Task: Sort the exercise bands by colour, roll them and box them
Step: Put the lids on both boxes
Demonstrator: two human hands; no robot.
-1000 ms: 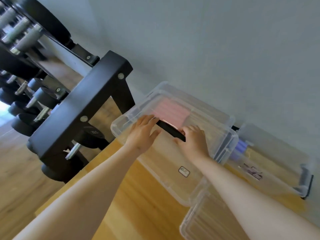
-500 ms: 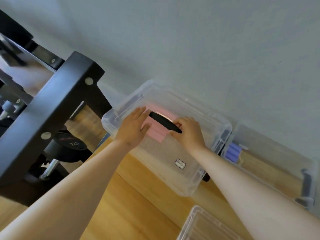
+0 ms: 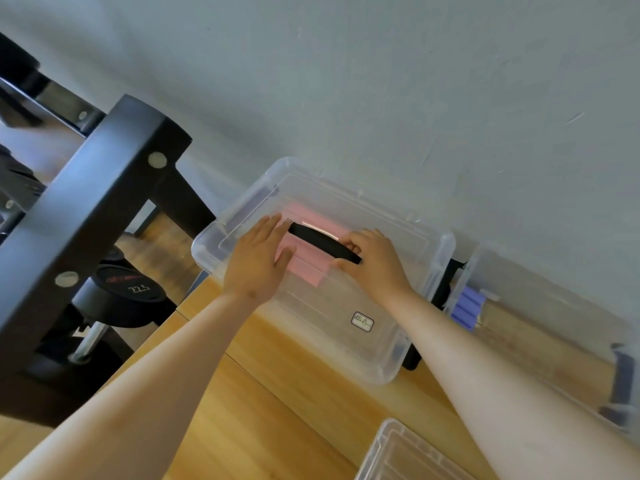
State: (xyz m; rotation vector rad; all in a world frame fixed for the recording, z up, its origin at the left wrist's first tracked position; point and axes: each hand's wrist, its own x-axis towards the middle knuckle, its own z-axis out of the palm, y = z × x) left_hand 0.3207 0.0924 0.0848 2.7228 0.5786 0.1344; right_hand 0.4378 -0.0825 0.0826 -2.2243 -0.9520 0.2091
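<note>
A clear plastic box (image 3: pixel 381 313) with its lid on lies on the wooden floor against the wall. Flat pink bands (image 3: pixel 308 268) show through the lid. A black bar-shaped handle (image 3: pixel 318 240) runs across the lid above them. My left hand (image 3: pixel 256 265) rests flat on the lid with straight fingers, just beside the handle's left end. My right hand (image 3: pixel 377 268) pinches the handle's right end between thumb and curled fingers. To the right, a second clear box (image 3: pixel 554 323) holds rolled purple bands (image 3: pixel 467 306).
A black dumbbell rack (image 3: pixel 104 188) stands close on the left, with a 22.5 dumbbell (image 3: pixel 128 289) low on it. A third clear box or lid (image 3: pixel 408 455) lies at the bottom edge. The grey wall (image 3: pixel 381 98) is right behind the boxes.
The box with pink bands came away from over the other two boxes and now lies apart from them by the wall. Both hands kept their places on the lid and handle.
</note>
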